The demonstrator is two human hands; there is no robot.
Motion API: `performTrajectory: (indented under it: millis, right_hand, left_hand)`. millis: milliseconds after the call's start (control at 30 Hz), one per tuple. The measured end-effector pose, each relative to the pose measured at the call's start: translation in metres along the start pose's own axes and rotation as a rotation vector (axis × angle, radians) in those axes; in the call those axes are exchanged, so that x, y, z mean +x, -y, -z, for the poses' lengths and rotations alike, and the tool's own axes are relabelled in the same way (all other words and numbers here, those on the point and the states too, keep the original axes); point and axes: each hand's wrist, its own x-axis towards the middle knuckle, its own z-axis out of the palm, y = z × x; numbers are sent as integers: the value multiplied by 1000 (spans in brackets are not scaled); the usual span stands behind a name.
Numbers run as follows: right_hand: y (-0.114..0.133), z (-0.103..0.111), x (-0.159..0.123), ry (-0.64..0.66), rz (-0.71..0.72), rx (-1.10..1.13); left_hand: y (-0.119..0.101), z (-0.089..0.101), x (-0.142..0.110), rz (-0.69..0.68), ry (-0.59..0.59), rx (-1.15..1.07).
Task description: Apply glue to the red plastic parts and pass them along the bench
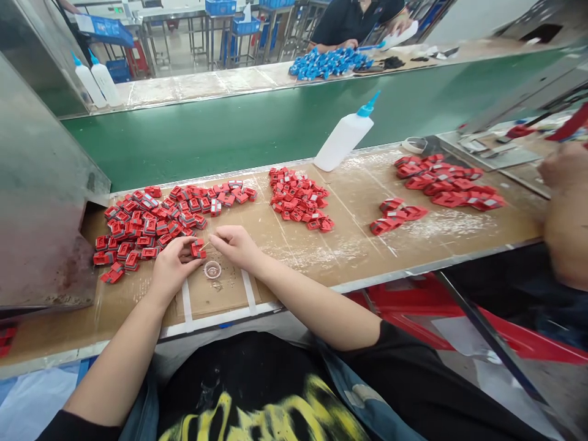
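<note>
Hands (236,247), two, one red part (198,248) held

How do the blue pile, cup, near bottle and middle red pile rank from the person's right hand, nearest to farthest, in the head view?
1. Cup: just left of the right hand, nearer the body.
2. Middle red pile: to its right, farther forward.
3. Near bottle: beyond that pile, right.
4. Blue pile: across the green strip.
</note>
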Motion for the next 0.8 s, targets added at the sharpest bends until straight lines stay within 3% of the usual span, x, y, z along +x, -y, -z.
performTrajectory:
  millis: [133,300,433,600,800]
  right_hand:
    - [4,4,-4,-41,-10,14]
    - [15,14,-15,8,20,59]
    - [14,9,-12,-43,66,49]
    - [9,1,-3,8,90,38]
    - [18,21,-18,-19,90,16]
  left_hand:
    - [-1,0,0,-18,-2,29]
    - [-2,2,-1,10,-25,-46]
    - [-1,4,-1,-56,-11,3]
    - [-2,4,-1,-77,1,49]
    - [-7,5,-2,-33,-33,3]
